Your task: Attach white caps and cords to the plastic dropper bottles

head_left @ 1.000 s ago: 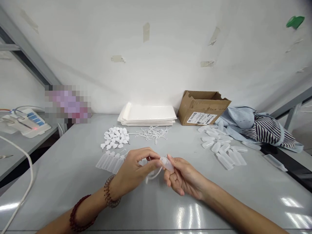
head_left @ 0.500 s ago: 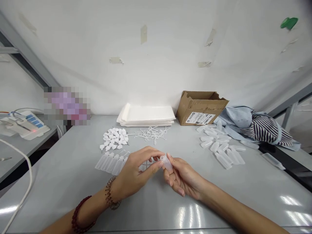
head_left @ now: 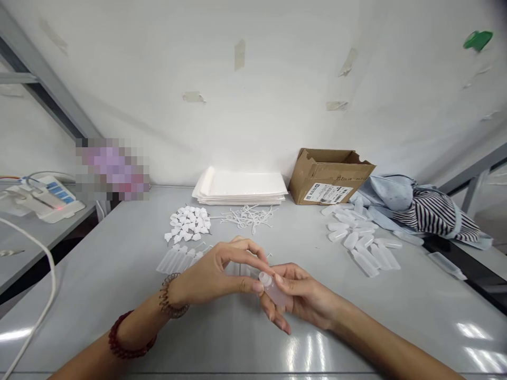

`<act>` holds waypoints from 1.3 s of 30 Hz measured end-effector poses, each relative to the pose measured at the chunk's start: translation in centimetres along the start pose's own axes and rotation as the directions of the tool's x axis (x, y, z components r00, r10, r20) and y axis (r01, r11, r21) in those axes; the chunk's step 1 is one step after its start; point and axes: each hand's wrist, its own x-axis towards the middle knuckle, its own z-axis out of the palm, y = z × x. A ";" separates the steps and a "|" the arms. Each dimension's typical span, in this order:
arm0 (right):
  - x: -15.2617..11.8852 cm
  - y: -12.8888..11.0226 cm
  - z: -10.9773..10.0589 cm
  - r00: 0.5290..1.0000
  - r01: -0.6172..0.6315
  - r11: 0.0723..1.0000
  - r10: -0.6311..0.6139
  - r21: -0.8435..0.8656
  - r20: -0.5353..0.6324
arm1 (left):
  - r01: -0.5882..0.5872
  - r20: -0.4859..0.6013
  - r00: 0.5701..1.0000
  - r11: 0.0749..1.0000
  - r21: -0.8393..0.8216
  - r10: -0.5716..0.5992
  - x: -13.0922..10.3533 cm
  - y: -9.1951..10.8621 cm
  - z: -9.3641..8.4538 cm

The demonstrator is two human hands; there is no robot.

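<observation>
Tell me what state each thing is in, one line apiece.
Held bottle: tilted, neck uncapped.
Right hand: gripping it.
Left hand: fingertips at its neck.
Cardboard box: open-topped.
White packaging: stacked flat.
White cords: loosely tangled.
White pieces: heaped.
Loose bottles: lying scattered.
Left bottles: laid side by side.

- The right hand (head_left: 312, 301) covers part of the bottle (head_left: 276, 292) it holds.
- The left hand (head_left: 216, 272) hides part of the row of bottles (head_left: 174, 259) behind it.
- Both forearms (head_left: 380, 338) are cut off by the bottom edge.
- The white cable (head_left: 52, 274) runs out at the left edge.
- Pixel blocks blur the purple thing (head_left: 113, 166); what it is cannot be told.
- Print on the label (head_left: 328, 193) is too small to read.
</observation>
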 end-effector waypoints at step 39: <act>-0.2 -0.4 0.9 0.857 0.268 0.838 -0.433 -0.475 -0.280 | -0.176 -0.098 0.727 0.322 0.930 0.680 0.3 -1.7 4.3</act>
